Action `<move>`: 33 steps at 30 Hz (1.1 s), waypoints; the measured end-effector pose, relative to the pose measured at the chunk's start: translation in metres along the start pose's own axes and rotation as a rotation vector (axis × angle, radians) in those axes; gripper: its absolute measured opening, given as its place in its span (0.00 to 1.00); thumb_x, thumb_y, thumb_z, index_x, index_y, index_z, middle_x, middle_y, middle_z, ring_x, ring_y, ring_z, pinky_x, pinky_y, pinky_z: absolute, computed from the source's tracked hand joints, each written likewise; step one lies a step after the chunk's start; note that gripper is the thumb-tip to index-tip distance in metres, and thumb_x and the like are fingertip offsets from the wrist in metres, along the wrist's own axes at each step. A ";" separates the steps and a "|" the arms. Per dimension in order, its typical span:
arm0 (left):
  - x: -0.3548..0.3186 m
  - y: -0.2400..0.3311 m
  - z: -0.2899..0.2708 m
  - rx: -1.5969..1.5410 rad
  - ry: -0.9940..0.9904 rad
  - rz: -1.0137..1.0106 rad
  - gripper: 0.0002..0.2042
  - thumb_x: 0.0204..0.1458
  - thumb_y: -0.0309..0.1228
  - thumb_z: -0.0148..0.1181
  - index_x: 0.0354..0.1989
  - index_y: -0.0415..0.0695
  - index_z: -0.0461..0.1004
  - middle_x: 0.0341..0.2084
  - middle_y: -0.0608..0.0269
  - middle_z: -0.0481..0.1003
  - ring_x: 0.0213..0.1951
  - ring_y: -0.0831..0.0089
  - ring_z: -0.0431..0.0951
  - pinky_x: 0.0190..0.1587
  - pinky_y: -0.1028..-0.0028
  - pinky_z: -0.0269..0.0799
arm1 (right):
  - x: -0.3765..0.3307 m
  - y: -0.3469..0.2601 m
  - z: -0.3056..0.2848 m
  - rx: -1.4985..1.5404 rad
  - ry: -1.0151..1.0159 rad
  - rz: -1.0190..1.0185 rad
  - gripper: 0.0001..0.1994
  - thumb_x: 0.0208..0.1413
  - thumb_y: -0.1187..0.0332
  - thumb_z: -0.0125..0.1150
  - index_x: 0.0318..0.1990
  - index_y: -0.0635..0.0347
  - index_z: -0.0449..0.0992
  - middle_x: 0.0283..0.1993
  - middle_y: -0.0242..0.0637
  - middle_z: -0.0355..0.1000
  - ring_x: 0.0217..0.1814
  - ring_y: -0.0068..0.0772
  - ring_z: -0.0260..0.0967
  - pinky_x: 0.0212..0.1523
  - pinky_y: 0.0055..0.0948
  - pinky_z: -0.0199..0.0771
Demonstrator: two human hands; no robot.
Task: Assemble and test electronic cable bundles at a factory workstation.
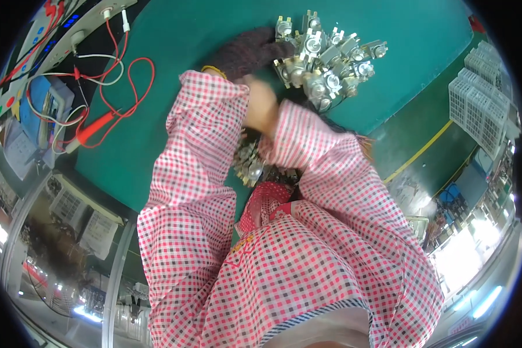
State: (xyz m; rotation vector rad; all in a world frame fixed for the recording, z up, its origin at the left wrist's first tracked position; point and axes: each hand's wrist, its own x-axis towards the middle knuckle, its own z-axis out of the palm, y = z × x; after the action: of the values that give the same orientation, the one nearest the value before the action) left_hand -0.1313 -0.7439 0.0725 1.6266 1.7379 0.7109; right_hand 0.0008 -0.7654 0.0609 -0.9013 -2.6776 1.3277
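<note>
My left hand point(243, 53) wears a dark knitted glove and reaches over the green mat point(174, 29). Its fingers stretch out, slightly apart, to the left edge of a pile of small metal assemblies point(329, 55) with silver round bodies and pale tabs. Whether a fingertip presses on one I cannot tell. Just below that glove, my right hand point(261, 105) looks bare and is smeared by motion; its fingers do not show clearly. Closer to my body, more metal assemblies point(249, 165) lie partly hidden under my right sleeve.
A red-handled test probe point(95, 129) lies at the left with looped red and white leads point(148, 78). Instruments with blue displays point(61, 35) stand at the far left. White plastic crates point(480, 104) are on the right, beyond the mat and a yellow floor line point(417, 152).
</note>
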 end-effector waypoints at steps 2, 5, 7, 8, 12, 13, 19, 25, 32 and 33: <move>0.019 0.014 -0.006 -0.483 -0.167 -0.275 0.28 0.50 0.50 0.57 0.55 0.46 0.68 0.51 0.51 0.70 0.54 0.58 0.68 0.58 0.65 0.59 | -0.015 -0.011 0.020 0.543 0.024 -0.100 0.15 0.50 0.62 0.56 0.42 0.61 0.76 0.47 0.47 0.71 0.44 0.48 0.69 0.48 0.36 0.69; 0.021 0.016 -0.009 -0.331 -0.190 -0.218 0.29 0.50 0.53 0.55 0.55 0.46 0.67 0.49 0.50 0.70 0.53 0.56 0.68 0.56 0.62 0.61 | -0.026 -0.018 0.026 0.461 -0.001 -0.107 0.15 0.47 0.64 0.57 0.42 0.61 0.76 0.46 0.46 0.71 0.44 0.48 0.69 0.49 0.37 0.68; 0.024 0.013 -0.007 -0.247 -0.142 -0.200 0.29 0.51 0.55 0.54 0.54 0.45 0.67 0.47 0.48 0.72 0.50 0.54 0.70 0.53 0.60 0.64 | -0.027 -0.018 0.026 0.377 -0.016 -0.133 0.15 0.45 0.66 0.57 0.42 0.60 0.76 0.45 0.45 0.71 0.45 0.48 0.69 0.49 0.38 0.68; 0.021 0.009 -0.007 -0.250 -0.132 -0.206 0.29 0.51 0.55 0.54 0.54 0.45 0.67 0.47 0.48 0.72 0.50 0.54 0.70 0.53 0.60 0.64 | -0.029 -0.017 0.025 0.333 -0.024 -0.146 0.15 0.44 0.67 0.58 0.42 0.60 0.76 0.45 0.45 0.71 0.45 0.48 0.69 0.49 0.38 0.68; -0.011 0.015 -0.001 -0.886 -0.173 -0.443 0.25 0.52 0.46 0.56 0.55 0.47 0.67 0.49 0.48 0.70 0.51 0.56 0.71 0.53 0.63 0.66 | -0.056 -0.018 0.015 0.165 -0.038 -0.160 0.17 0.39 0.71 0.59 0.42 0.59 0.76 0.43 0.43 0.72 0.45 0.48 0.68 0.49 0.40 0.67; -0.018 0.020 -0.004 -1.124 -0.227 -0.610 0.23 0.53 0.41 0.57 0.56 0.46 0.67 0.51 0.48 0.68 0.51 0.59 0.71 0.52 0.65 0.68 | -0.055 -0.034 -0.020 0.005 -0.155 -0.130 0.17 0.38 0.72 0.58 0.41 0.58 0.76 0.43 0.42 0.72 0.45 0.48 0.68 0.49 0.40 0.67; -0.052 0.001 0.020 -0.504 0.030 -0.110 0.19 0.55 0.34 0.52 0.55 0.41 0.66 0.48 0.55 0.70 0.50 0.66 0.71 0.51 0.69 0.69 | -0.036 -0.037 -0.098 -0.591 0.295 -0.184 0.13 0.45 0.67 0.62 0.39 0.60 0.74 0.48 0.39 0.67 0.62 0.47 0.56 0.59 0.58 0.49; -0.091 -0.007 0.006 -0.784 -0.163 -0.226 0.15 0.56 0.28 0.50 0.52 0.38 0.68 0.45 0.57 0.73 0.47 0.70 0.73 0.52 0.71 0.68 | -0.041 -0.050 -0.074 -0.797 -0.038 -0.237 0.19 0.38 0.57 0.68 0.33 0.60 0.74 0.48 0.38 0.65 0.66 0.45 0.50 0.61 0.65 0.42; -0.104 0.011 0.002 -0.292 -0.070 -0.119 0.20 0.50 0.36 0.55 0.50 0.39 0.68 0.45 0.48 0.72 0.47 0.59 0.73 0.50 0.66 0.68 | -0.045 -0.034 -0.092 -0.357 0.335 -0.245 0.14 0.42 0.70 0.65 0.37 0.66 0.73 0.41 0.43 0.69 0.46 0.46 0.68 0.51 0.40 0.65; -0.099 0.023 -0.002 -0.268 -0.116 -0.169 0.21 0.47 0.41 0.56 0.46 0.40 0.69 0.42 0.48 0.73 0.44 0.56 0.73 0.48 0.63 0.69 | -0.043 -0.036 -0.103 -0.250 0.343 -0.178 0.14 0.42 0.72 0.65 0.37 0.68 0.73 0.41 0.44 0.70 0.43 0.47 0.69 0.46 0.36 0.68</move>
State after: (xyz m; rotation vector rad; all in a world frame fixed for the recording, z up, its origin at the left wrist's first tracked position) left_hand -0.1156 -0.8406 0.0998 1.2981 1.5984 0.7191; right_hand 0.0463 -0.7296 0.1630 -0.7980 -2.6082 0.7380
